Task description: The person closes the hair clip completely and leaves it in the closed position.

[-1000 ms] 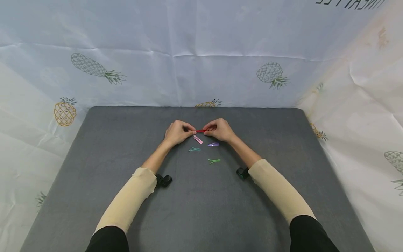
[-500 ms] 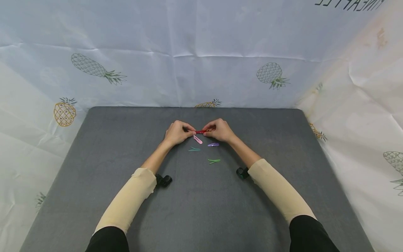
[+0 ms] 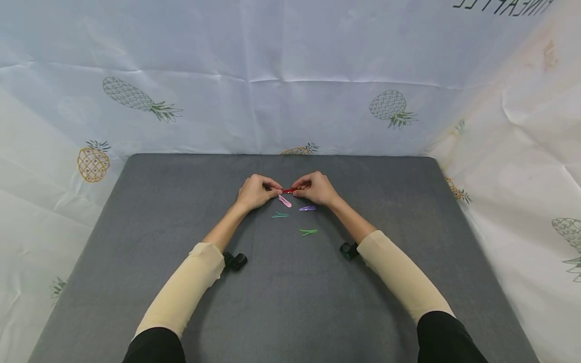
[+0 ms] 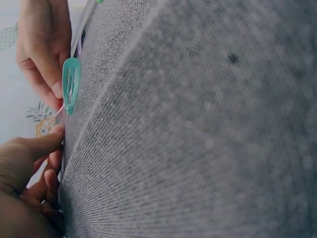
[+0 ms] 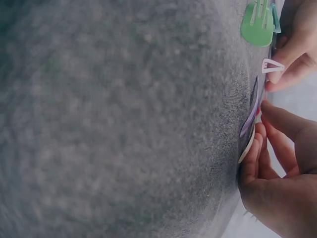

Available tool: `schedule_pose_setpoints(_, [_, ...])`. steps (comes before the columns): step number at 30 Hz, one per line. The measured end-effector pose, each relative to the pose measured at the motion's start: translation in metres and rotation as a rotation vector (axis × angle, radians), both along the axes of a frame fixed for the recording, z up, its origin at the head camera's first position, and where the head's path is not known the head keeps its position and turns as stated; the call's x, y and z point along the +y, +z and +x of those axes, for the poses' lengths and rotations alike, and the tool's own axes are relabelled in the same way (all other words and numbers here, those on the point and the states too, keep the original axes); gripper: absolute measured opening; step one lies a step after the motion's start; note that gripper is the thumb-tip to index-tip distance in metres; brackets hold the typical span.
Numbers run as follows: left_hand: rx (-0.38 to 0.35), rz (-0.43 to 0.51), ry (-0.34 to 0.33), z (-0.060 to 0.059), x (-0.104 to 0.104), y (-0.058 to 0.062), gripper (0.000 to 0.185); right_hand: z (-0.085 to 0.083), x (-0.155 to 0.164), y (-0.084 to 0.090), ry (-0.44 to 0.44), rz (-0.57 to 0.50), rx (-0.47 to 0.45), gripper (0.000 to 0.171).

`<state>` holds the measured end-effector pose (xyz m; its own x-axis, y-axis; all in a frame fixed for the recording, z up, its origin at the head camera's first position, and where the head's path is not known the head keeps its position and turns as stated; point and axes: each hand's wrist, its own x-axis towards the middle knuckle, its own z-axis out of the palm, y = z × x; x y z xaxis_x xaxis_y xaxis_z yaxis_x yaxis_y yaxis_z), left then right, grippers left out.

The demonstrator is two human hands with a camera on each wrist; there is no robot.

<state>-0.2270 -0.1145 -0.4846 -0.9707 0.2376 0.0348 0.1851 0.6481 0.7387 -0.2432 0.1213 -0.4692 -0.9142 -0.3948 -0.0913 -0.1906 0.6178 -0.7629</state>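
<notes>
Near the far middle of the table, both hands meet at a small red hair clip [image 3: 288, 191]. My left hand [image 3: 255, 192] pinches its left end between thumb and fingers. At the right end, the thumb and fingers of my right hand [image 3: 317, 188] pinch it too. A pink hair clip [image 3: 285, 201] lies just in front of the left fingertips. Below the right hand is a purple hair clip [image 3: 307, 208]. In the right wrist view, a pale cream strip [image 5: 247, 148] shows beside the curled lower fingers. Those fingers mostly hide the red clip there.
Closer to me lie a teal hair clip [image 3: 280, 215] and a green hair clip [image 3: 308, 232], both with splayed prongs. The grey cloth-covered table [image 3: 290, 302] ends at a white pineapple-print curtain [image 3: 290, 116] behind and at both sides.
The red clip and the fingertips holding it have shifted very slightly toward me. The other clips lie where they were.
</notes>
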Motion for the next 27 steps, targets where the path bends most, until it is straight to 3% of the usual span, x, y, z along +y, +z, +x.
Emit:
schedule_pose_setpoints(10, [-0.005,0.026,-0.015,0.0,-0.003,-0.001,0.014,0.002,0.002,-0.002,-0.015,-0.062,-0.005,0.023])
schedule_pose_setpoints(19, [-0.005,0.09,-0.068,0.001,-0.008,0.001,0.018,0.005,0.0,-0.003,-0.017,-0.088,0.031,0.022])
schedule_pose_setpoints(27, [-0.077,0.109,-0.108,0.002,-0.014,0.005,0.024,0.009,-0.007,0.002,0.012,-0.117,0.066,0.021])
